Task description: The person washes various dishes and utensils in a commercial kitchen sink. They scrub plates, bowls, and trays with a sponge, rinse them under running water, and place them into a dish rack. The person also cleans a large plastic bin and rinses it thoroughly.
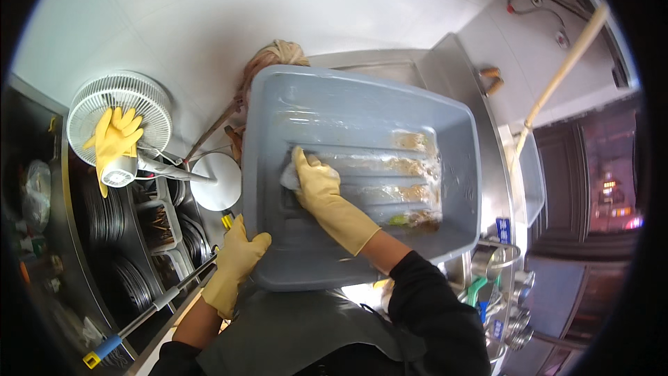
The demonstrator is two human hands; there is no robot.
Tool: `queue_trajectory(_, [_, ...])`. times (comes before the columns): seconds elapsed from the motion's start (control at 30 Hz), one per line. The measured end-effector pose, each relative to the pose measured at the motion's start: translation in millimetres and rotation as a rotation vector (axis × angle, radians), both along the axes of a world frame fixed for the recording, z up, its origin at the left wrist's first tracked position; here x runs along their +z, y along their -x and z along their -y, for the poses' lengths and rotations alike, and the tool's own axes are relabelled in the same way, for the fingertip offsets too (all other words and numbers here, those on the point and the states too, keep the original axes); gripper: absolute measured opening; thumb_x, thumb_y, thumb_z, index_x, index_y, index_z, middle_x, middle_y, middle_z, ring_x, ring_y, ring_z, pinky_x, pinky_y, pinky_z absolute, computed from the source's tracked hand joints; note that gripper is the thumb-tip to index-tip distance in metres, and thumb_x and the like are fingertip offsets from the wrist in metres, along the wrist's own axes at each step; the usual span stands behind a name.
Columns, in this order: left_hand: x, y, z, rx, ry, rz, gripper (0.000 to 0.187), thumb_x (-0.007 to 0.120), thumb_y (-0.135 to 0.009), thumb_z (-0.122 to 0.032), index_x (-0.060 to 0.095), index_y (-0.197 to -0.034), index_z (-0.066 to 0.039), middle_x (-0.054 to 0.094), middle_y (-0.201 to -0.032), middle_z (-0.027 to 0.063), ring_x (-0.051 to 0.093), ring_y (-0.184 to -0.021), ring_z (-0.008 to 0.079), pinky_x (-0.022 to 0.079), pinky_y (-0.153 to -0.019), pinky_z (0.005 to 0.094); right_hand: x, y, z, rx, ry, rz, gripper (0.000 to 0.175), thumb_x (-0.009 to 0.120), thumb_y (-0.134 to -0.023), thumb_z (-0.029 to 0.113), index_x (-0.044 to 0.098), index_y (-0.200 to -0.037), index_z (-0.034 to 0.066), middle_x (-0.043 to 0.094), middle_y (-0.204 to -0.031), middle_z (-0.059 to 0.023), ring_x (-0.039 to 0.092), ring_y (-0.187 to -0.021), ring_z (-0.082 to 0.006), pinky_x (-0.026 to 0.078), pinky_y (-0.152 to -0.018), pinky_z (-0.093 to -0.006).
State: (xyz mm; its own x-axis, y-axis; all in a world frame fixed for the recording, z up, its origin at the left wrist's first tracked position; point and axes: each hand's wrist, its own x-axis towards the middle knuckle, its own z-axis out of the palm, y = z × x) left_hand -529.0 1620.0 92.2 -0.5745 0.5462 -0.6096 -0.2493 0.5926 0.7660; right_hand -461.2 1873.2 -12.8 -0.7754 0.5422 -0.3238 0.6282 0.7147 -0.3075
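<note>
A large grey plastic tub (365,83) lies before me, tilted, its ridged floor facing up. Inside it, my right hand (317,177), in a pale yellow rubber glove, presses a whitish scrubbing pad (290,176) against the floor near the left end. The pad's far side is hidden by my fingers. Brown murky water (415,193) with foam and a green scrap (399,220) has pooled at the tub's right end. My left hand (242,248), gloved the same way, grips the tub's left rim near its front corner.
At left stand a white fan (120,115) draped with a yellow rubber glove (116,136), and shelves with stacked dark plates (104,216). A telescopic pole (162,300) slants below them. A mop (276,55) leans behind the tub. A wooden handle (563,73) and wire racks (498,261) are at right.
</note>
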Motion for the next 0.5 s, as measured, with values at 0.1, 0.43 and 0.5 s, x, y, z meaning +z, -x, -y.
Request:
queue_trajectory(0.1, [-3.6,3.3,1.6,-0.011,0.059,-0.015,0.071,0.075,-0.089,-0.03,0.059,-0.149,0.004,0.074,-0.133,0.0232,0.072,-0.12,0.0348,0.054,-0.105,0.0414,27.4,54.8,2.4,0.103,-0.151,-0.45,0.098,0.087,-0.084,0.022,0.037,-0.168,0.0131,0.054,-0.158,-0.0284,0.059,-0.141,-0.0464,0.053,-0.113,-0.0534])
queue_trajectory(0.43, [-3.2,18.3,2.2,0.065,0.014,-0.018,0.055,0.072,-0.09,-0.02,0.064,-0.14,-0.001,0.076,-0.117,0.0143,0.072,-0.104,0.0257,0.055,-0.093,0.0373,-8.3,-20.0,-193.5,-0.543,-0.004,-0.04,0.039,0.065,-0.108,0.041,0.07,-0.139,0.0188,0.077,-0.121,-0.0149,0.075,-0.113,-0.032,0.059,-0.098,-0.041])
queue_trajectory(0.5, [1.0,20.6,-0.6,0.058,0.035,-0.042,0.047,0.071,-0.089,-0.005,0.065,-0.136,-0.001,0.072,-0.105,0.0026,0.064,-0.087,0.011,0.054,-0.078,0.028,4.5,-78.8,-225.0,-1.021,0.377,-0.264,0.057,0.066,-0.106,0.045,0.06,-0.157,0.0193,0.073,-0.141,-0.0192,0.072,-0.126,-0.0349,0.056,-0.108,-0.0404])
